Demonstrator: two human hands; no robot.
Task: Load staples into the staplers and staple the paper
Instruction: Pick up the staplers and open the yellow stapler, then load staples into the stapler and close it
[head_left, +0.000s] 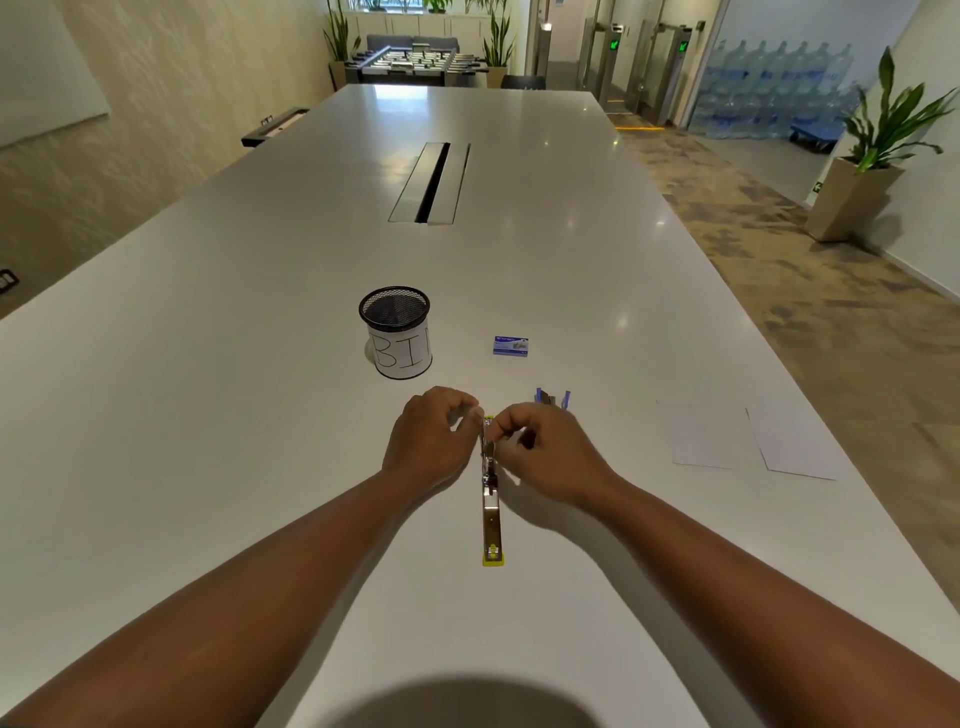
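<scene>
A yellow stapler (490, 512) lies flipped fully open on the white table (260, 415), its metal staple channel running away from me. My left hand (428, 441) and my right hand (545, 457) meet at the channel's far end, fingertips pinched together there; whether staples are between them is too small to tell. A closed blue staple box (510, 345) lies beyond the hands. An opened blue staple box (553, 399) stands just behind my right hand. Two white paper sheets (753, 441) lie to the right.
A black mesh cup (397, 332) with a paper label reading "BIN" stands left of the staple box. A cable slot (430, 182) is set in the table's middle. The table's right edge runs close past the paper sheets.
</scene>
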